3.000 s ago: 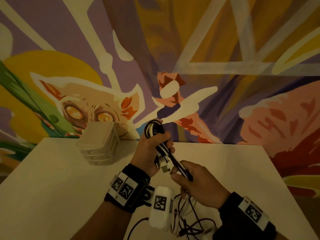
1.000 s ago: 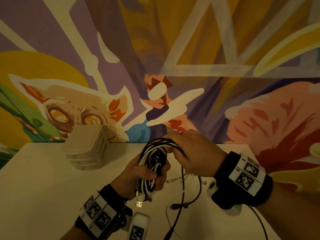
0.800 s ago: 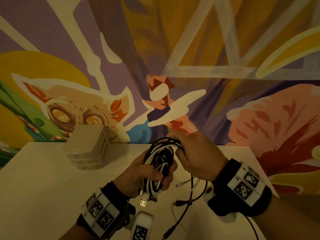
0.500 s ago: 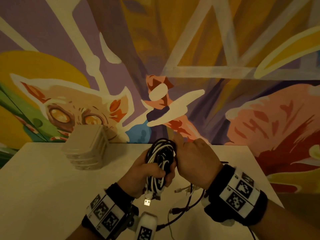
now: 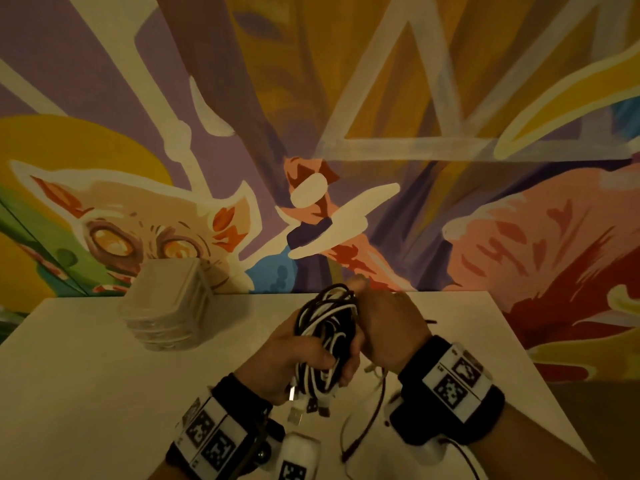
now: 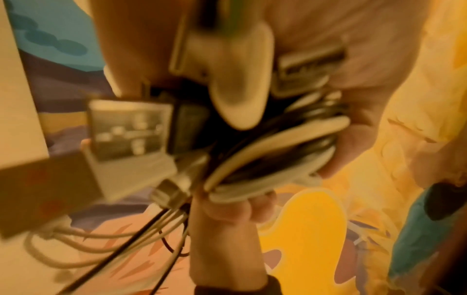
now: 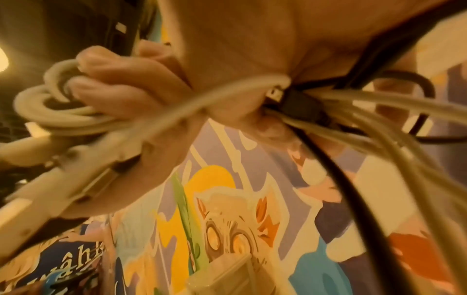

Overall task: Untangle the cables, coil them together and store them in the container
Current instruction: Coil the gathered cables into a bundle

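Note:
A coil of black and white cables (image 5: 329, 327) stands upright above the white table (image 5: 86, 393). My left hand (image 5: 304, 358) grips the coil's lower half, fingers curled round it; USB plugs (image 5: 294, 415) hang below the fist. My right hand (image 5: 384, 327) is closed beside the coil's right side and holds the loose cable strands (image 7: 328, 103) that run through its fist. A dark cable end (image 5: 367, 420) trails down from it to the table. In the left wrist view the white loops (image 6: 272, 151) and plugs (image 6: 131, 131) fill the palm.
A lidded translucent container (image 5: 169, 306) stands at the table's back left, against a painted mural wall (image 5: 346, 133). The table's right edge (image 5: 540, 382) runs diagonally just right of my right wrist.
My right hand has come down from the top of the coil to its right side, drawing the loose cable in. The left hand keeps its grip on the coil.

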